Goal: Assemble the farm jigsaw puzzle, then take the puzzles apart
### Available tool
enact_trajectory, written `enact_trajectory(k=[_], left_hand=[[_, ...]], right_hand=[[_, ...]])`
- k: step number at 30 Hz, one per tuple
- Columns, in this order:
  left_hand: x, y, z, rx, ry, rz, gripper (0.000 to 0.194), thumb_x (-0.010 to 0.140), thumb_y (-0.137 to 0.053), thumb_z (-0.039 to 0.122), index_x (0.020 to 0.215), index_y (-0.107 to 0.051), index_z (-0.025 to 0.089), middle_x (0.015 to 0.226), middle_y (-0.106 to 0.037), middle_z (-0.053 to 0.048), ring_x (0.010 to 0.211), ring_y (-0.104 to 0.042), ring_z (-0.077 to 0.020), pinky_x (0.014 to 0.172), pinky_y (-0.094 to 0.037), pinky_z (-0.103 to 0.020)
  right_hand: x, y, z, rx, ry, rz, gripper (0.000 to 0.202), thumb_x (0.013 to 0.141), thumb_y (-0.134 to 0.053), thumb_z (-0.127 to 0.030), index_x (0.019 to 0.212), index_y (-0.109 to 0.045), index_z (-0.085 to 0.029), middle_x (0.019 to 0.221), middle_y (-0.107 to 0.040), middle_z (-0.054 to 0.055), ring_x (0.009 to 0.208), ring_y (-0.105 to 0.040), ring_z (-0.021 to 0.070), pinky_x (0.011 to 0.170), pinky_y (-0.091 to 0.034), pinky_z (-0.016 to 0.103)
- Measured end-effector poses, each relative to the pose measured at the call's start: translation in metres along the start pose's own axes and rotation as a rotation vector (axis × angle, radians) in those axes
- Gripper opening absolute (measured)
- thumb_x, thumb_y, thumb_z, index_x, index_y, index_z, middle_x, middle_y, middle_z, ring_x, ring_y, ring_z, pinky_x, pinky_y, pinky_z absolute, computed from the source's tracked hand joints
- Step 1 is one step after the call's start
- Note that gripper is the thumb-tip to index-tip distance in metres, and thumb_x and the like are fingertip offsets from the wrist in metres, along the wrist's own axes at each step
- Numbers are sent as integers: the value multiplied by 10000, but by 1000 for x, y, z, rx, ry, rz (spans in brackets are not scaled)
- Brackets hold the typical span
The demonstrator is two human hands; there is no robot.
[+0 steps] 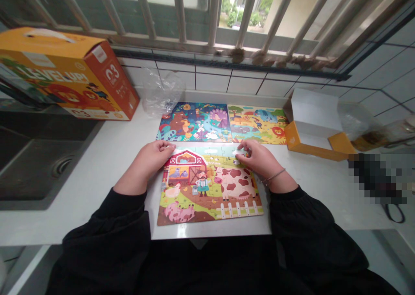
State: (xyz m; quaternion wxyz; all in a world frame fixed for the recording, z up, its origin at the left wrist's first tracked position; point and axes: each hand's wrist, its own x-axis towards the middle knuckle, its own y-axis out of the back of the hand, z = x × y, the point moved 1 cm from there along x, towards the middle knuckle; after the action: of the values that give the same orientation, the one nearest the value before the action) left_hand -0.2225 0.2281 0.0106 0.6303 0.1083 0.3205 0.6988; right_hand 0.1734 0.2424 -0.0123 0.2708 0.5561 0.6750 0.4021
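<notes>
A farm jigsaw puzzle (207, 187) with a red barn, a farmer and a spotted cow lies flat on the white counter, its pieces joined. My left hand (151, 159) is at its upper left corner, fingers bent together over the edge by the barn roof. At the upper right part rests my right hand (257, 159), thumb and fingers curled together over the puzzle's edge. Whether either hand grips the puzzle or only presses on it is hard to make out. Just beyond lie a dark blue forest puzzle (197, 122) and a yellow savanna puzzle (257, 124), side by side.
An orange puzzle box (65, 74) stands at the back left beside a dark sink (29, 165). Clear plastic wrap (162, 92) lies near the wall. On the right are an open orange and white box (317, 131), a glass bottle (385, 133) and a blurred black object (376, 178).
</notes>
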Motion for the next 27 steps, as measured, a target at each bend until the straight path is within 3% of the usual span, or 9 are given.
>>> enact_trajectory(k=[14, 19, 27], left_hand=[[3, 0, -5, 20, -26, -4, 437, 792, -748, 623, 957, -786, 221, 828, -814, -71, 759, -735, -273, 622, -495, -317], [5, -1, -9, 30, -36, -4, 447, 801, -740, 633, 972, -785, 223, 837, -816, -70, 767, -735, -277, 624, -489, -319], [4, 1, -6, 47, -36, -7, 442, 810, -742, 630, 964, -785, 218, 818, -807, -69, 747, -725, -274, 614, -480, -325]], right_hand=[[1, -1, -6, -36, 35, -70, 147, 966, -697, -340, 1058, -696, -226, 917, -683, 24, 794, -590, 194, 718, -400, 320], [1, 4, -3, -41, 98, -90, 110, 1018, -695, -301, 1082, -732, -219, 917, -695, 33, 791, -609, 197, 731, -428, 324], [1, 7, 4, -56, 261, 4, 85, 994, -803, -279, 1033, -868, -241, 1037, -783, 86, 864, -699, 231, 824, -562, 368]])
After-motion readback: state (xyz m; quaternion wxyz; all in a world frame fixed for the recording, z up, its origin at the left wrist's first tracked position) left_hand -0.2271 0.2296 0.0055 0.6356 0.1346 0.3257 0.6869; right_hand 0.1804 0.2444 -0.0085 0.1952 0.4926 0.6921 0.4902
